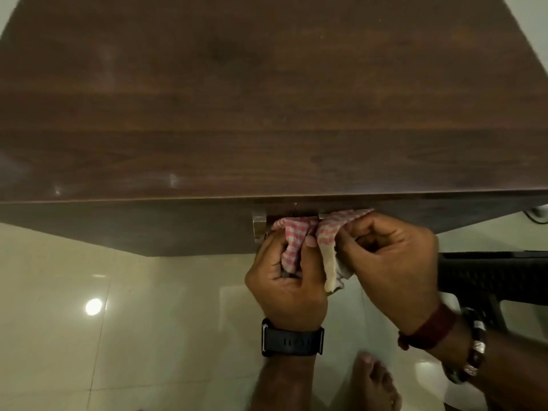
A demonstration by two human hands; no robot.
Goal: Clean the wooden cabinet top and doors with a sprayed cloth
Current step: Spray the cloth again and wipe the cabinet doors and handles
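Note:
The dark wooden cabinet top [267, 99] fills the upper view, seen from above, with faint smears near its front edge. Below that edge the cabinet doors [148, 226] fall away in shadow. A pink and white checked cloth [296, 235] is bunched against the door front, beside a metal handle [259, 225]. My left hand [284, 277] grips the cloth's left part, thumb pressed on it. My right hand [391, 262] pinches the cloth's right part, and a loose end hangs down between both hands.
Glossy pale floor tiles [103, 321] lie below, reflecting a ceiling light. A black chair or stool [492, 280] stands at the right, close to my right wrist. My bare foot [373, 381] is on the floor under my hands. A cable lies at the far right edge.

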